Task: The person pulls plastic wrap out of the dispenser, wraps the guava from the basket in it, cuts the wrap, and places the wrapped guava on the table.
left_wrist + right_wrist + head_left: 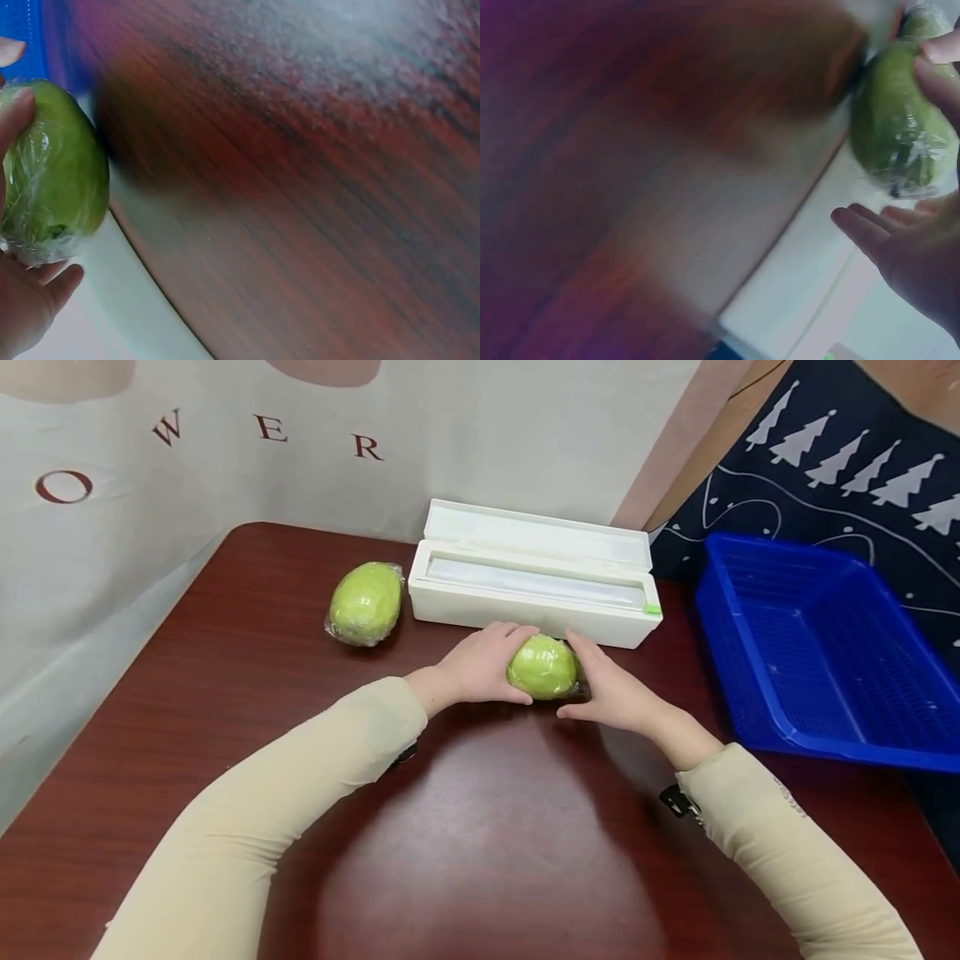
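Note:
In the head view, a green fruit (542,668) wrapped in clear film sits between both hands, just in front of a white cling film dispenser (536,610). My left hand (483,664) holds the fruit from its left side, thumb in front and fingers behind. At the right end, near loose film, my right hand (618,689) has its fingers and thumb spread apart. The right wrist view shows extended fingers (866,229) beside the wrapped fruit (900,120). A second film-wrapped green fruit (366,603) lies to the left of the dispenser.
The dispenser's lid (536,533) stands raised at the back, and a green slider (652,608) sits at its right end. To the right is a blue plastic basket (750,710). The dark red wooden table (465,860) meets a printed white cloth (487,435) behind.

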`<state>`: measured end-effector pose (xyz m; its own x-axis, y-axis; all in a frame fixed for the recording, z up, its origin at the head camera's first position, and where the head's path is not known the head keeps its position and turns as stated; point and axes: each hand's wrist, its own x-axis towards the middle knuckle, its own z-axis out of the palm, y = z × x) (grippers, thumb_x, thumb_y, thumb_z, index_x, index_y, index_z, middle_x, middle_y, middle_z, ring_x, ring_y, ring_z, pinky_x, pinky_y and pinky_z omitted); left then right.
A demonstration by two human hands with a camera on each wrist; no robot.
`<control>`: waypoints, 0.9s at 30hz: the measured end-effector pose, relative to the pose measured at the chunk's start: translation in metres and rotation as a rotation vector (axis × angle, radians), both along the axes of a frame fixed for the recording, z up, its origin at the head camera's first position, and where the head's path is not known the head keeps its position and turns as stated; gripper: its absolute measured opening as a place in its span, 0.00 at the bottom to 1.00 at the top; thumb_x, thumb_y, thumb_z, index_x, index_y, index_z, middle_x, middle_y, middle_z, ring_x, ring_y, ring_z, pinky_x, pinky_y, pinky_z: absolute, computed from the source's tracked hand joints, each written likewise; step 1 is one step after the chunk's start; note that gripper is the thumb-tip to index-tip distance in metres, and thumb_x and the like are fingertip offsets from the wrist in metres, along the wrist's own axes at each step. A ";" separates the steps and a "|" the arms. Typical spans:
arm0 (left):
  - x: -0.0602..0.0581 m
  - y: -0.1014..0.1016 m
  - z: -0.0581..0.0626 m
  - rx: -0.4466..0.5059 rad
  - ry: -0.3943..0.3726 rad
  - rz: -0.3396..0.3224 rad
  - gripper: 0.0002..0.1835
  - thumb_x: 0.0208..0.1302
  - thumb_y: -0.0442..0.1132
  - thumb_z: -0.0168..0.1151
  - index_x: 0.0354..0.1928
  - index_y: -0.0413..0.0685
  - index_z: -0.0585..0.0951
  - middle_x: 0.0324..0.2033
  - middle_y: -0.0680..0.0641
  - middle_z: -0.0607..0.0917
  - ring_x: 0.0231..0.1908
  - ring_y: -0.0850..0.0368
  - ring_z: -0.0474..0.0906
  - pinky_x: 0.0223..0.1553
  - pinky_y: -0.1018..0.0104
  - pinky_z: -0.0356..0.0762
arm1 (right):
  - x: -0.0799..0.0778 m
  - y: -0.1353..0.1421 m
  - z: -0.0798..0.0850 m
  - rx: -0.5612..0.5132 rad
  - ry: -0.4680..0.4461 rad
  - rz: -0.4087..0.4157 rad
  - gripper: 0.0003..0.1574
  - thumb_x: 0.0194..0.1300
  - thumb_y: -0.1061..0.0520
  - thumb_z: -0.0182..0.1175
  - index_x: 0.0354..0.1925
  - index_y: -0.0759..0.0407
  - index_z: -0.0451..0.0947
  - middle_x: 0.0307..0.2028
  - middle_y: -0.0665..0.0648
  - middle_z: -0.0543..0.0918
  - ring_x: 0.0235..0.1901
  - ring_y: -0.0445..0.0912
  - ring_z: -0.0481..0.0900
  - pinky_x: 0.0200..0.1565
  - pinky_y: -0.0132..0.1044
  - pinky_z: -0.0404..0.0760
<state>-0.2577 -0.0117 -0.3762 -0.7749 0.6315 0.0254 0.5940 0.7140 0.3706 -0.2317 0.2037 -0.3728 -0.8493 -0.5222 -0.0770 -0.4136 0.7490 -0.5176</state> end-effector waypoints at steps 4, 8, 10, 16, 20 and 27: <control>0.000 -0.001 0.000 0.009 0.089 -0.015 0.48 0.43 0.59 0.72 0.65 0.48 0.65 0.60 0.45 0.68 0.61 0.49 0.63 0.62 0.55 0.64 | -0.001 0.000 -0.005 -0.024 0.035 -0.004 0.54 0.48 0.60 0.71 0.67 0.68 0.53 0.61 0.67 0.67 0.61 0.57 0.67 0.63 0.51 0.64; 0.003 0.001 -0.001 0.022 0.142 -0.031 0.48 0.42 0.60 0.72 0.65 0.46 0.67 0.56 0.44 0.69 0.57 0.49 0.63 0.60 0.55 0.65 | -0.002 -0.007 -0.007 -0.015 0.082 -0.039 0.49 0.47 0.56 0.72 0.63 0.67 0.59 0.55 0.65 0.73 0.54 0.55 0.73 0.58 0.50 0.71; 0.004 0.002 -0.001 0.027 0.145 -0.025 0.50 0.43 0.60 0.72 0.67 0.45 0.65 0.55 0.44 0.69 0.56 0.49 0.64 0.59 0.57 0.65 | -0.003 -0.011 -0.006 0.000 0.098 -0.052 0.50 0.47 0.55 0.73 0.62 0.68 0.59 0.54 0.65 0.74 0.53 0.55 0.74 0.57 0.50 0.72; 0.005 -0.003 -0.001 -0.008 0.088 0.002 0.55 0.46 0.61 0.69 0.72 0.46 0.53 0.59 0.43 0.66 0.60 0.48 0.61 0.62 0.55 0.62 | -0.004 -0.018 -0.002 0.024 0.078 -0.025 0.53 0.50 0.55 0.71 0.65 0.70 0.53 0.59 0.67 0.68 0.58 0.57 0.70 0.60 0.51 0.68; 0.006 -0.014 0.001 -0.021 0.049 -0.010 0.60 0.45 0.63 0.68 0.73 0.44 0.47 0.64 0.41 0.63 0.64 0.46 0.58 0.65 0.51 0.58 | -0.004 -0.016 0.002 0.046 0.052 0.000 0.57 0.51 0.53 0.70 0.68 0.69 0.49 0.63 0.67 0.64 0.61 0.57 0.66 0.63 0.51 0.66; 0.004 -0.039 -0.002 0.072 0.000 0.045 0.40 0.54 0.50 0.67 0.63 0.42 0.60 0.57 0.41 0.74 0.59 0.48 0.70 0.60 0.55 0.68 | -0.004 -0.005 -0.003 0.022 0.020 0.023 0.61 0.47 0.56 0.73 0.69 0.65 0.46 0.64 0.66 0.64 0.63 0.56 0.65 0.64 0.51 0.64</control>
<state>-0.2534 -0.0505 -0.3783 -0.8024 0.5928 0.0697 0.5621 0.7112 0.4222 -0.2352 0.1992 -0.3761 -0.8386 -0.5400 -0.0721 -0.4408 0.7503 -0.4928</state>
